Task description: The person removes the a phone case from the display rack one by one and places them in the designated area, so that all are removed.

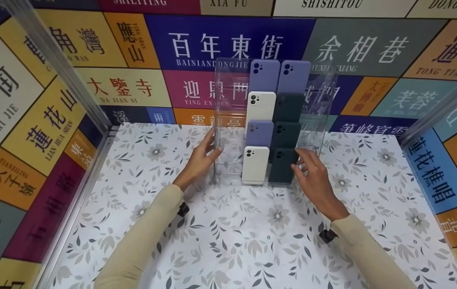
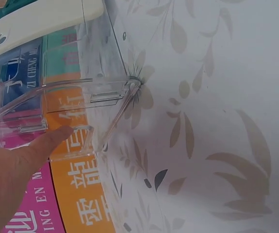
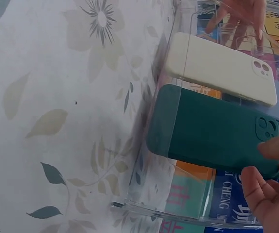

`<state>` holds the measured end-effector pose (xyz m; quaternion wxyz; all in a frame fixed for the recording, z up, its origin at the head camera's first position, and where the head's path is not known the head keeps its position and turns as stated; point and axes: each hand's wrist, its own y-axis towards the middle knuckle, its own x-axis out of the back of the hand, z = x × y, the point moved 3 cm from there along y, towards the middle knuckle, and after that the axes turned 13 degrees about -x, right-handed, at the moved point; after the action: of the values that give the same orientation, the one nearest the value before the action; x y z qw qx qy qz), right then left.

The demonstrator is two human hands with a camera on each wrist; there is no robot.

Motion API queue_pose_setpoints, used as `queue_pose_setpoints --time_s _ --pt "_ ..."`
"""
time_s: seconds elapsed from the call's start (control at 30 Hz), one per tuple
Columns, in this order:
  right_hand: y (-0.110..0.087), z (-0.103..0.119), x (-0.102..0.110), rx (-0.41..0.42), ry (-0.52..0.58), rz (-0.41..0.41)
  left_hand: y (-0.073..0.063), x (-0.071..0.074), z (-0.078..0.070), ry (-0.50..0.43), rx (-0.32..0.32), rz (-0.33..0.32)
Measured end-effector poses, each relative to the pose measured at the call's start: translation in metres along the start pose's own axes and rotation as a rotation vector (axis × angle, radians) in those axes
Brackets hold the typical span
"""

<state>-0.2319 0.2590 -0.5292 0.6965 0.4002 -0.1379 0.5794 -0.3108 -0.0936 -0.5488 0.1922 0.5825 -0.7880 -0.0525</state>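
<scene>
A clear stepped display stand (image 1: pixel 228 168) holds phone cases in two columns. My right hand (image 1: pixel 312 174) pinches the upper right edge of the lowest dark green phone case (image 1: pixel 282 168), thumb and fingertips at its side in the right wrist view. Next to that case stands a cream phone case (image 3: pixel 217 68). My left hand (image 1: pixel 200 162) rests at the stand's left side, thumb extended toward the front and fingers along the side panel; the left wrist view shows the thumb (image 2: pixel 57 141) against the clear plastic.
Higher tiers carry two purple cases (image 1: pixel 265 74) at the top, then more cream, purple and dark green ones. Beneath the stand lies a white leaf-patterned tabletop (image 1: pixel 228 241). Colourful lettered panels (image 1: pixel 196 44) rise behind it and at both sides, with a metal post (image 1: pixel 70 76) at the left corner.
</scene>
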Motion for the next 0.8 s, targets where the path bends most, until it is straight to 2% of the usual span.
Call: queue_pose_setpoints --time_s 0.13,0.3,0.57,0.8 --pt "-0.003 -0.001 0.000 0.015 -0.007 -0.044 0.000 0.002 0.000 0.002 0.002 0.012" --pt "-0.004 0.001 0.002 0.024 0.073 -0.093 -0.001 0.003 0.002 -0.017 0.009 0.020" --pt "-0.005 0.025 0.019 0.079 0.138 -0.169 0.000 0.005 -0.004 -0.032 0.037 0.044" --pt "-0.014 0.041 0.017 0.068 0.192 -0.144 0.001 0.003 -0.007 -0.073 0.063 0.040"
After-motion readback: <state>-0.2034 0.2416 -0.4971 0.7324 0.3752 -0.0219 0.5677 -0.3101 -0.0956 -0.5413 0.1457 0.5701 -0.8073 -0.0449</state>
